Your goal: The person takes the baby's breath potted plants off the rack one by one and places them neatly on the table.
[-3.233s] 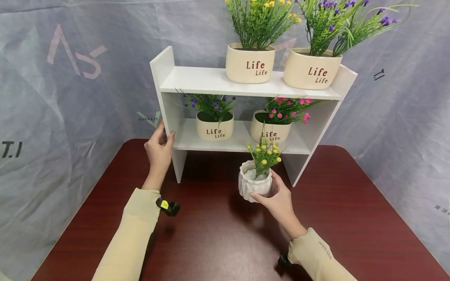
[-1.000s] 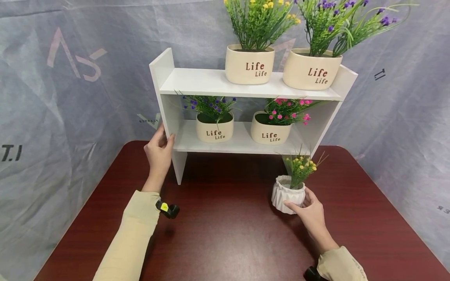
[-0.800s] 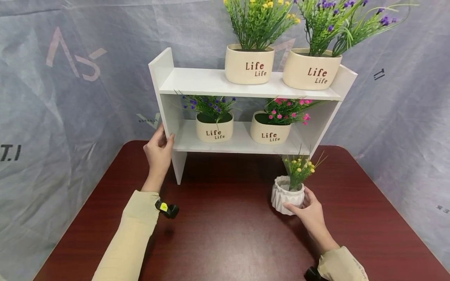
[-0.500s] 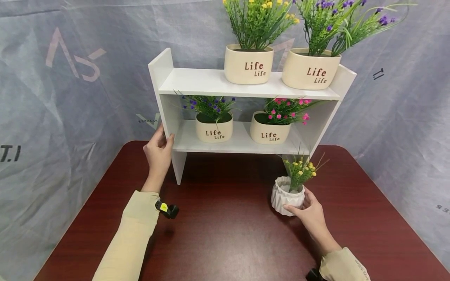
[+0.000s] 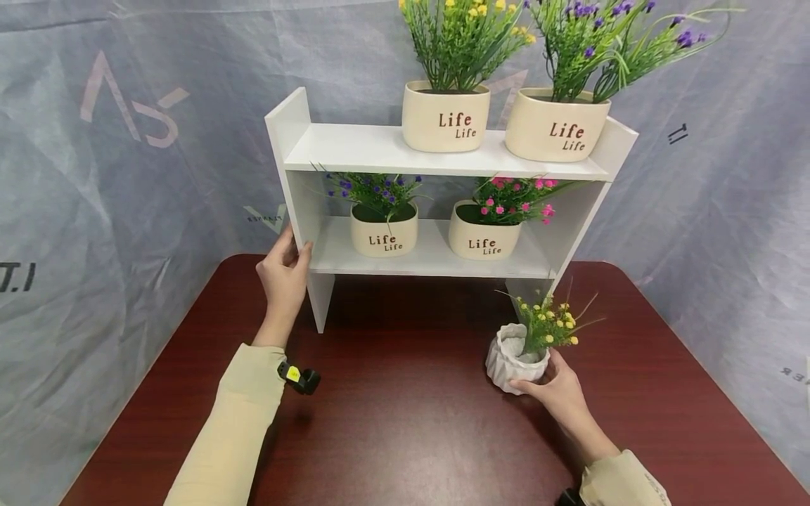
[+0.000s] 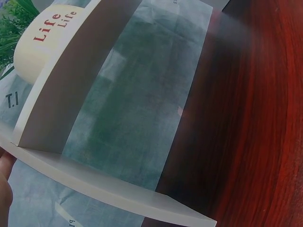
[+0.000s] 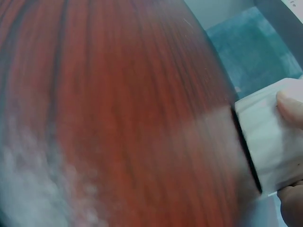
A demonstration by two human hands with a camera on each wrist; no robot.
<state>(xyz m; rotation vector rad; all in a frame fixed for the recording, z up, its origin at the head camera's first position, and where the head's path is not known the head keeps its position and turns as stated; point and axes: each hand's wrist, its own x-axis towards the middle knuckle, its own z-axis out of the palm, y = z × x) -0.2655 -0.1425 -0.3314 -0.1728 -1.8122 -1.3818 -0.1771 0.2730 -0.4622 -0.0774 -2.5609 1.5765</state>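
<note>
My right hand [image 5: 560, 393] holds a small white pleated flowerpot [image 5: 511, 365], thumb on the near side and fingers round its right. Yellow artificial flowers [image 5: 549, 325] lean rightward out of it. In the right wrist view the pot [image 7: 272, 137] is tilted at the right edge, its base close to the table, and a thumb [image 7: 289, 108] presses its side. My left hand [image 5: 281, 281] grips the left side panel [image 5: 297, 183] of a white two-tier shelf [image 5: 354, 144]. The left wrist view shows that panel [image 6: 113, 187] from nearby, with only part of the hand at the left edge.
Two cream "Life" planters stand on the upper tier: one with yellow flowers [image 5: 446, 119], one with purple [image 5: 557, 130]. Below are a purple-flowered planter [image 5: 384, 235] and a pink-flowered planter [image 5: 484, 235]. The dark red table [image 5: 405, 407] extends in front; grey cloth [image 5: 209, 84] hangs behind.
Since the oldest frame, the right hand has carried the flowerpot right and toward me. In the last half second the pot has tipped slightly, its flowers leaning further right. The left hand has stayed on the panel.
</note>
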